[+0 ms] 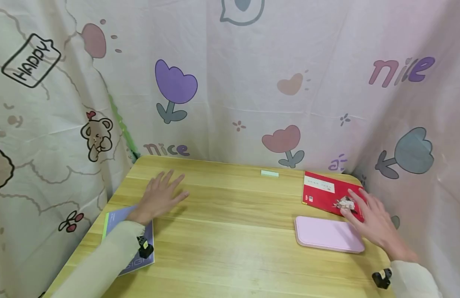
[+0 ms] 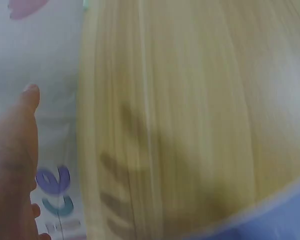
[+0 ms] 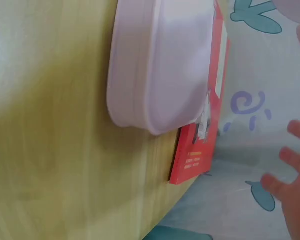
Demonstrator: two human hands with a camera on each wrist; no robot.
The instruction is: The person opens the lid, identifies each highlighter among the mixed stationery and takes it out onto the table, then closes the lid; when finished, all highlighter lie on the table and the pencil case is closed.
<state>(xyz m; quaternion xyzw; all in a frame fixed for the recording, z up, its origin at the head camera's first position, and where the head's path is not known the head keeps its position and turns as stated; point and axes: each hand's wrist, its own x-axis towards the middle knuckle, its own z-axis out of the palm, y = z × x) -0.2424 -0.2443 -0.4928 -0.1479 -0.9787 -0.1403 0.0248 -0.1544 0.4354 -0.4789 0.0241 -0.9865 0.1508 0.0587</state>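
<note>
My left hand (image 1: 157, 199) is spread with nothing in it, raised over the wooden table beside a blue-purple book (image 1: 145, 231) that lies partly under the forearm. In the left wrist view that hand (image 2: 12, 165) appears at the left edge, its shadow on the wood. On the right, my other hand (image 1: 375, 219) hangs with fingers apart over the right end of a red book (image 1: 326, 203), by a pink case (image 1: 328, 234). The right wrist view has the pink case (image 3: 177, 65) in front of the red book (image 3: 197, 155), and the empty hand (image 3: 295, 175) at the right edge.
A small pale green block (image 1: 269, 173) lies near the table's back edge. Printed curtains (image 1: 230, 82) hang behind the wooden table (image 1: 222, 248) and on both sides. A black wrist camera sits at each cuff.
</note>
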